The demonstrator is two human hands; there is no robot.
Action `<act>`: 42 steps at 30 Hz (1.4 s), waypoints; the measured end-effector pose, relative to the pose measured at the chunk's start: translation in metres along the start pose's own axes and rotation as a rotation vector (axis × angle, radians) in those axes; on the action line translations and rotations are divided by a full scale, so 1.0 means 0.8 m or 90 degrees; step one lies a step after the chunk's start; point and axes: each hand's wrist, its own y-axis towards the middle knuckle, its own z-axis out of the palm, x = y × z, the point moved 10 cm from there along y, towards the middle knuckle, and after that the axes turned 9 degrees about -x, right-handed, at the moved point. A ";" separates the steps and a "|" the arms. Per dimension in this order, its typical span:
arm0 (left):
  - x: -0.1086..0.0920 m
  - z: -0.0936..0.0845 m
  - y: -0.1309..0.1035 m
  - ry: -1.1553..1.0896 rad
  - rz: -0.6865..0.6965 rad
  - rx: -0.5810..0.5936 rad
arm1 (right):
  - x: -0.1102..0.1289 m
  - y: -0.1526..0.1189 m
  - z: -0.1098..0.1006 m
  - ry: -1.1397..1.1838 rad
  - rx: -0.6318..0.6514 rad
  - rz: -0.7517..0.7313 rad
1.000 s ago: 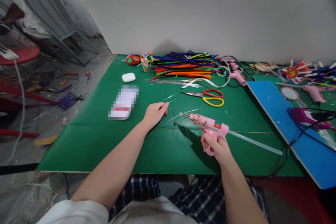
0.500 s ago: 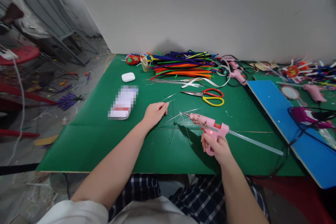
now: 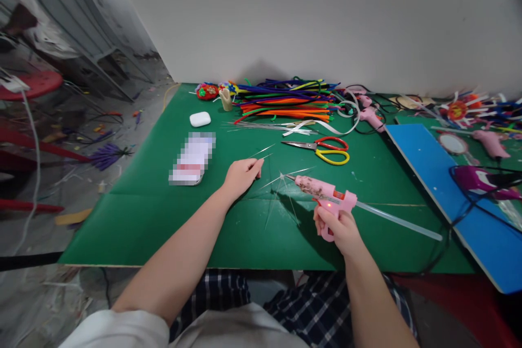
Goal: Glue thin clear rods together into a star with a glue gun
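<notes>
My right hand (image 3: 335, 224) is wrapped round the handle of a pink glue gun (image 3: 316, 186), a long clear glue stick (image 3: 399, 220) poking out of its back. The gun's nozzle points left and meets the centre of thin wires (image 3: 282, 176) spread like a star low over the green table (image 3: 150, 228). To the left, my left hand (image 3: 243, 176) is closed with thin wires (image 3: 265, 150) sticking out past its fingers. Scissors (image 3: 316, 145) with one red and one yellow handle lie behind the gun.
Coloured pipe cleaners (image 3: 285, 100) are heaped by the wall, loose wires (image 3: 261, 128) before them. A phone (image 3: 191, 157) and white case (image 3: 200, 119) lie left. At right are a blue board (image 3: 440, 190), cables and other glue guns (image 3: 490, 144).
</notes>
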 end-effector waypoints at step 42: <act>0.000 0.002 0.000 0.027 0.017 0.004 | -0.006 -0.002 0.000 -0.018 0.001 0.014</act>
